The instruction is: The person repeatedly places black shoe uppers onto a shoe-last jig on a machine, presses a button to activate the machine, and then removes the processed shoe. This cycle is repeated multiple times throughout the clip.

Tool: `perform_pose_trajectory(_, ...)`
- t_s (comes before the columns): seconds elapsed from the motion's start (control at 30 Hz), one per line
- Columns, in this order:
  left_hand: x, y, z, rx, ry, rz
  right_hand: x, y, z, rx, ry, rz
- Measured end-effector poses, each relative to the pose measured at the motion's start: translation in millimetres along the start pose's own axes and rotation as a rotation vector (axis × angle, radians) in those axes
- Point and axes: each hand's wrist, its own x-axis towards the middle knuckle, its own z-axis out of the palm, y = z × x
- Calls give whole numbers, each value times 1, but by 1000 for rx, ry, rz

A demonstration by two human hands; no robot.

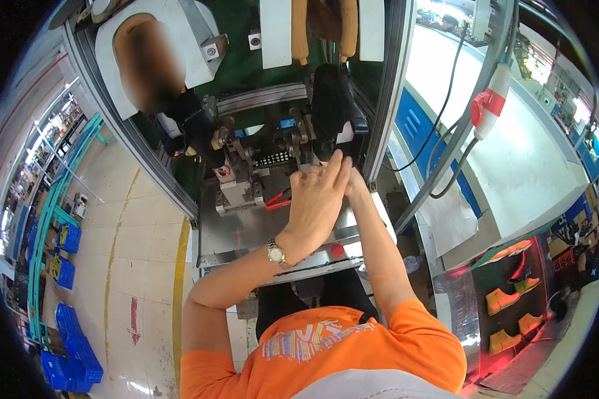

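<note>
Both my hands are at the right-hand station of a metal machine, by the lower end of a black, rounded, shoe-like form (330, 103). My left hand (318, 203), with a watch on its wrist, reaches across with fingers stretched toward that lower end. Behind it is my right hand (355, 183), its fingers mostly hidden. Whatever lies under the fingers cannot be made out. At the left-hand station stands another black form (196, 123), out of my hands' reach. A red-handled tool (278, 201) lies on the machine's metal bed, left of my left hand.
White blocks with tan padded jaws (300, 33) hang above the stations. Metal posts (394, 80) frame the machine. A red-and-white plug connector (491, 103) hangs at right. Orange-yellow boots (502, 300) stand in a red-lit unit. Blue crates (70, 346) are on the left floor.
</note>
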Motion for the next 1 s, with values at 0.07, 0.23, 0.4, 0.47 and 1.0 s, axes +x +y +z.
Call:
perform_pose_trajectory(0.07, -3, -1, 5, 49, -15, -33, -12, 0, 26, 24, 84, -56)
perform_pose_trajectory(0.23, 0, 9, 10, 18, -23, -106, -6, 1, 25, 11, 124, -98)
perform_pose_trajectory(0.4, -3, 9, 14, -7, -48, -109, 18, 6, 15, -45, 132, -121)
perform_pose_trajectory(0.47, -2, 9, 15, -9, -61, -115, 20, 7, 12, -70, 135, -123)
perform_pose_trajectory(1.0, -7, -53, -30, -500, 237, 7, -27, 5, -60, -854, 488, -482)
